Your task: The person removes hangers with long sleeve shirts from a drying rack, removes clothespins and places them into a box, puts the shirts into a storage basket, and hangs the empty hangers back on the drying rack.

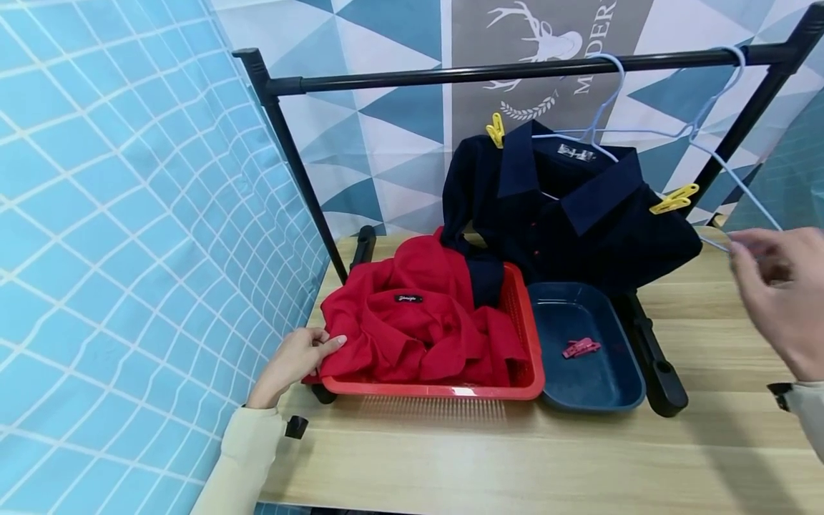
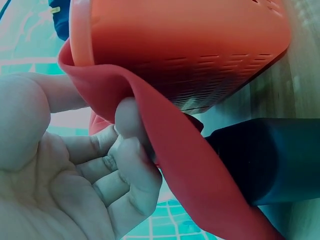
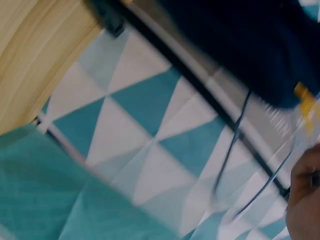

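Observation:
My left hand (image 1: 292,361) pinches the edge of a red shirt (image 1: 412,322) that lies bunched in a red plastic basket (image 1: 534,375). In the left wrist view, a fold of red cloth (image 2: 175,155) hangs over the basket's side, with fingers curled behind it. At the far right, my right hand (image 1: 788,293) pinches the lower part of a light blue wire hanger (image 1: 742,66) whose hook is on the rack's bar. Beside it, a navy shirt (image 1: 599,229) hangs on another blue hanger (image 1: 621,71), with yellow clothespins (image 1: 674,199) at its shoulders.
A black garment rack (image 1: 418,76) stands on the wooden table (image 1: 450,458). Right of the basket sits a dark blue tray (image 1: 592,393) with pink clothespins (image 1: 581,348) in it. The rack's black foot (image 1: 663,379) lies alongside. A blue checked cloth (image 1: 129,236) covers the left side.

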Available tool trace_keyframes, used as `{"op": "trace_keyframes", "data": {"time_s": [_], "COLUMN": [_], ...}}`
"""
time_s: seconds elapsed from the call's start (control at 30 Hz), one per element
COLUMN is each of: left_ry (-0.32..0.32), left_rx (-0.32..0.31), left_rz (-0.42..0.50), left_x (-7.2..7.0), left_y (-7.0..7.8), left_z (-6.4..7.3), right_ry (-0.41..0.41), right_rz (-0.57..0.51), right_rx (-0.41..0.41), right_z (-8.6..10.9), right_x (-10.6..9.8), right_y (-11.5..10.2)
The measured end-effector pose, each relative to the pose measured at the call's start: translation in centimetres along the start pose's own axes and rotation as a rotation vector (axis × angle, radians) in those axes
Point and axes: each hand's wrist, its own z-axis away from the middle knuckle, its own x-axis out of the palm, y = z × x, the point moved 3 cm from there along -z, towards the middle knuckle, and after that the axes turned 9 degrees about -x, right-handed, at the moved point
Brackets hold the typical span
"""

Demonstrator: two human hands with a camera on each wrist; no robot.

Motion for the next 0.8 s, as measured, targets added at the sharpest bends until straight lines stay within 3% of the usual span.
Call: {"op": "trace_keyframes", "data": {"time_s": [0.07,0.13,0.23,0.4,0.57,0.7,0.8], "left_ry": [-0.001,-0.005,-0.006,0.008,0.032,0.036,0.051], "left_rx": [-0.004,-0.016,-0.029,-0.028,0.000,0.008,0.012], "left_rz": [-0.002,0.004,0.011,0.002,-0.037,-0.050,-0.057], "left_x": [-0.1,-0.2,-0.4,-0.7,-0.7,-0.6,-0.6], "left_y": [0.0,0.0,0.0,0.6,1.2,1.2,1.2], "left_z": [0.1,0.2,0.3,0.5,0.3,0.2,0.5], "right_ry": [-0.082,-0.171,-0.312,-0.528,-0.704,-0.767,-0.762], "right_rz": [0.010,-0.050,-0.202,-0.386,-0.405,-0.368,-0.348], "right_rx": [-0.134,-0.239,-0.303,-0.306,-0.258,-0.251,-0.259], "right_z": [-0.1,0.1,1.1,3.0,4.1,4.5,4.6], "right_x": [1.2,2.8,5.7,10.2,13.3,14.5,14.9], "right_y": [-1.8,-3.6,-6.2,-9.8,-12.0,-12.9,-13.3]}}
